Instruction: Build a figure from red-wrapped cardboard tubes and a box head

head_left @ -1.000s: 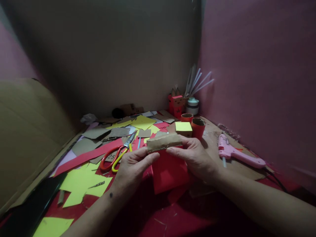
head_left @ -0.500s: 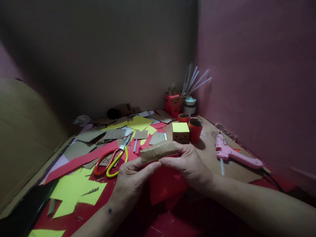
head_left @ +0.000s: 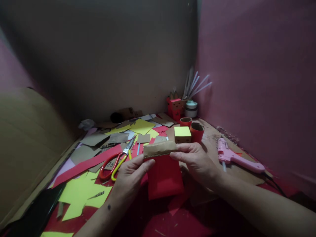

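Between both hands is a cardboard piece [head_left: 159,149] with a red paper panel [head_left: 165,177] hanging below its edge. My left hand [head_left: 132,171] pinches its left end, thumb at the near edge. At the right end, my right hand [head_left: 195,158] grips it between thumb and fingers. Just beyond stands a small cardboard box with a yellow top [head_left: 182,132], beside two red-covered tubes [head_left: 197,132]. Scissors with red and yellow handles [head_left: 116,163] lie left of the held piece, close to my left hand.
A pink glue gun [head_left: 233,156] lies on cardboard at the right, its cord trailing toward me. Yellow paper scraps [head_left: 76,194] and cardboard offcuts cover the left side. Behind are a red figure [head_left: 174,108], a lidded jar [head_left: 191,108] and glue sticks [head_left: 195,85].
The held piece has tilted, so more of its red panel faces me. My right thumb has shifted outward to the right, and my left thumb has drawn back left. The view has shifted slightly.
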The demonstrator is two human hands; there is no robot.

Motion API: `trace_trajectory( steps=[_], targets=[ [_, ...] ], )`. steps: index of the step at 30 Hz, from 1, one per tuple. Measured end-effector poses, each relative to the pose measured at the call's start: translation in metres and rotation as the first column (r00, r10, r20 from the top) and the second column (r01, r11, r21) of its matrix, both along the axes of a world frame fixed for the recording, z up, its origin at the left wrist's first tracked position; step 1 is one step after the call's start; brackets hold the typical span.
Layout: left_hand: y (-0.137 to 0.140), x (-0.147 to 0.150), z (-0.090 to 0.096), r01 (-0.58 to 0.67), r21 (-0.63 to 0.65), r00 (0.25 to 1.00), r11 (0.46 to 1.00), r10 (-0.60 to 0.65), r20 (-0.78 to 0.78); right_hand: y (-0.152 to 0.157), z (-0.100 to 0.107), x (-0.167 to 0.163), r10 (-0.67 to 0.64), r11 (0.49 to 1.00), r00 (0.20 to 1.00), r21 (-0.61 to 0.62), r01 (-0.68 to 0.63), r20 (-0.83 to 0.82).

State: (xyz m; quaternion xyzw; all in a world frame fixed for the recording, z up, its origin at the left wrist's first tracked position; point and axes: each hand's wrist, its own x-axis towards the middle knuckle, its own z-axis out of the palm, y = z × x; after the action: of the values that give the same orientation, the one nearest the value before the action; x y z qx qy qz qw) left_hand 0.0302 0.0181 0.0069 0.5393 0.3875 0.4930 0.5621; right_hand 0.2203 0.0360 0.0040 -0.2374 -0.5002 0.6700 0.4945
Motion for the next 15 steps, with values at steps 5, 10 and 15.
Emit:
trace_trajectory(
  steps=[5,10,15],
  targets=[
    [-0.003,-0.004,0.009,-0.109,0.167,0.985,0.98,0.129,-0.113,-0.003,0.008,-0.001,-0.073,0.973,0.993,0.226,0.051,0.089],
    [-0.009,-0.004,0.017,-0.166,0.244,0.97,0.955,0.203,-0.135,-0.011,0.015,0.002,-0.463,0.788,0.86,0.545,0.287,0.216],
    [-0.012,0.008,0.032,-0.233,0.459,0.917,0.857,0.351,-0.189,-0.018,0.032,0.01,-0.286,0.937,0.938,0.262,0.231,0.197]
  ],
)
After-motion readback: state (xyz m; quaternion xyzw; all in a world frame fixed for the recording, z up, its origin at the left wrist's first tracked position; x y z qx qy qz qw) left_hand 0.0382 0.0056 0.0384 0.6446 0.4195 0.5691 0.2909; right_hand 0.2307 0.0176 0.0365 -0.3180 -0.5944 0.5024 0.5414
